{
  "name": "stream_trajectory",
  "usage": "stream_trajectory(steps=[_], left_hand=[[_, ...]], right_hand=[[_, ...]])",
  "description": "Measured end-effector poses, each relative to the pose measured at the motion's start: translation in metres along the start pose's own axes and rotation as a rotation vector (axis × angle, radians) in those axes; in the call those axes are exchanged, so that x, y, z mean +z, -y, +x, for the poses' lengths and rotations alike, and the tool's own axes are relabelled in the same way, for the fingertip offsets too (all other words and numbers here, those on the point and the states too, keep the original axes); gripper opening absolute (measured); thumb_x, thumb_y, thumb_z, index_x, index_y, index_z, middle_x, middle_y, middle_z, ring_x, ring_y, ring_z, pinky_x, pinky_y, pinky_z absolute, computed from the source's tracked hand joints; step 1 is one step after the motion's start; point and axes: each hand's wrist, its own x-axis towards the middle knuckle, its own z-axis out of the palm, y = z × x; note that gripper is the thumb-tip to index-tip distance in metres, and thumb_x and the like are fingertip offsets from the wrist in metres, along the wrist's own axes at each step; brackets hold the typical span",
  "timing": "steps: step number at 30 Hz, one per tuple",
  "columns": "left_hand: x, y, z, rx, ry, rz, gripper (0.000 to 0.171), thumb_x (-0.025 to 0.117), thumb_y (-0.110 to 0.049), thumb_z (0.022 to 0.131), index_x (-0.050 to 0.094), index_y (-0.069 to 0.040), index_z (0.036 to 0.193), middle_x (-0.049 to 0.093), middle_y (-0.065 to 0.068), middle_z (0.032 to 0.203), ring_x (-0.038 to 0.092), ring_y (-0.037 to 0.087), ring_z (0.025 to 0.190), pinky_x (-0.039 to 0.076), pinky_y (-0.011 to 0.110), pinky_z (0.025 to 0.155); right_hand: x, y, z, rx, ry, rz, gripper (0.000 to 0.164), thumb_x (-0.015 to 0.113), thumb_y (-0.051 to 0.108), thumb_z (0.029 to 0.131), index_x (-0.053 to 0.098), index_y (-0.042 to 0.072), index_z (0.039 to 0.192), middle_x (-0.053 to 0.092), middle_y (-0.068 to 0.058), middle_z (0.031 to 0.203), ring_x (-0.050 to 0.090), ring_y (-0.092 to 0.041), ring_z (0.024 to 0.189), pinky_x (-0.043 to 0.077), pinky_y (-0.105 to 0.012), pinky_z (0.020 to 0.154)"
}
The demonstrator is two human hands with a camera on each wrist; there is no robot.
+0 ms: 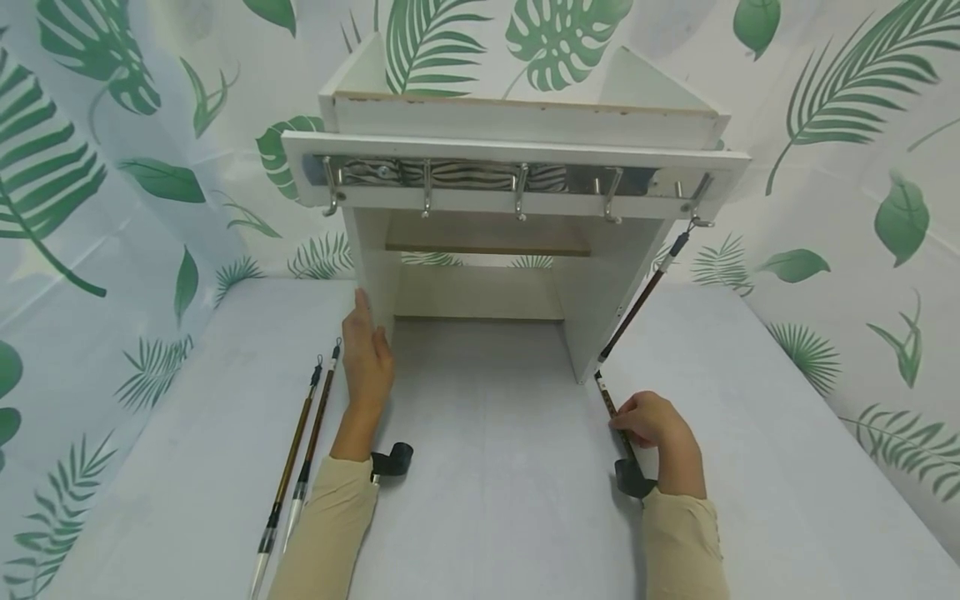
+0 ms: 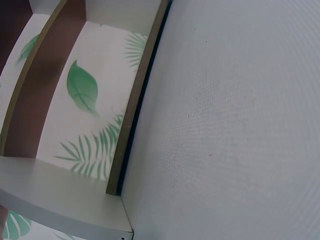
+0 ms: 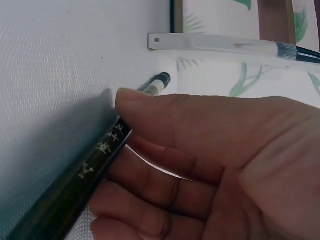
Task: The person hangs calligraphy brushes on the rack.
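My right hand (image 1: 654, 423) pinches a dark-handled calligraphy brush (image 3: 102, 155) between thumb and fingers, close over the white cloth. Pale characters run along its handle. Another calligraphy brush (image 1: 643, 302) hangs by its loop from the rightmost hook of a white hook rack (image 1: 517, 146), and its capped tip shows in the right wrist view. My left hand (image 1: 367, 358) is at the left side panel of a white shelf unit (image 1: 600, 292), index finger raised straight along it, holding nothing. Two more brushes (image 1: 294, 442) lie side by side left of my left forearm.
The rack, with several metal hooks (image 1: 519, 196), juts out across the upper front of the shelf unit. Brown-edged shelves (image 1: 487, 233) sit within it. White cloth (image 1: 487, 467) covers the table, and leaf-patterned fabric (image 1: 885, 100) hangs behind and at both sides.
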Motion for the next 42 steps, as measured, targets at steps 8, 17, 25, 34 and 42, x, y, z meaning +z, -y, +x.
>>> stream_trajectory(steps=[8, 17, 25, 34, 42], left_hand=[[0.002, 0.001, 0.000, 0.009, -0.004, -0.004, 0.056, 0.043, 0.003, 0.092, 0.024, -0.005, 0.144, 0.042, 0.029, 0.119, 0.047, 0.042, 0.109, 0.042, 0.054, 0.089], [0.002, 0.000, 0.000, 0.027, -0.009, -0.008, 0.058, 0.043, 0.002, 0.092, 0.022, -0.009, 0.145, 0.042, 0.029, 0.119, 0.047, 0.041, 0.108, 0.042, 0.054, 0.088], [0.001, 0.000, 0.000, 0.027, -0.016, 0.010, 0.060, 0.042, 0.002, 0.092, 0.020, -0.013, 0.146, 0.042, 0.029, 0.118, 0.048, 0.043, 0.108, 0.043, 0.055, 0.087], [-0.001, -0.001, 0.000, 0.029, -0.014, 0.019, 0.058, 0.043, 0.003, 0.092, 0.021, -0.009, 0.145, 0.042, 0.030, 0.118, 0.048, 0.043, 0.108, 0.042, 0.054, 0.089], [-0.002, -0.002, 0.000, 0.002, 0.013, 0.020, 0.054, 0.042, 0.002, 0.092, 0.023, -0.003, 0.143, 0.041, 0.029, 0.120, 0.047, 0.043, 0.110, 0.042, 0.055, 0.089]], right_hand=[[-0.002, -0.002, 0.000, -0.018, 0.005, -0.043, 0.018, 0.061, 0.012, 0.082, 0.057, -0.004, 0.090, 0.054, -0.009, 0.076, 0.050, -0.017, 0.067, 0.042, -0.024, 0.056], [-0.014, -0.002, -0.009, -0.068, -0.070, -0.067, 0.023, 0.057, 0.015, 0.084, 0.057, -0.005, 0.095, 0.059, -0.011, 0.077, 0.053, -0.019, 0.068, 0.041, -0.028, 0.056], [-0.019, 0.005, -0.018, -0.142, -0.175, -0.042, 0.028, 0.056, 0.015, 0.083, 0.054, -0.007, 0.100, 0.060, -0.015, 0.082, 0.056, -0.020, 0.069, 0.044, -0.030, 0.058], [-0.027, 0.009, -0.029, -0.181, -0.258, -0.034, 0.031, 0.054, 0.020, 0.083, 0.052, -0.005, 0.102, 0.059, -0.022, 0.093, 0.057, -0.027, 0.077, 0.045, -0.035, 0.062], [-0.030, 0.010, -0.034, -0.174, -0.306, -0.034, 0.034, 0.052, 0.021, 0.084, 0.052, -0.005, 0.105, 0.058, -0.026, 0.100, 0.057, -0.033, 0.083, 0.046, -0.037, 0.064]])
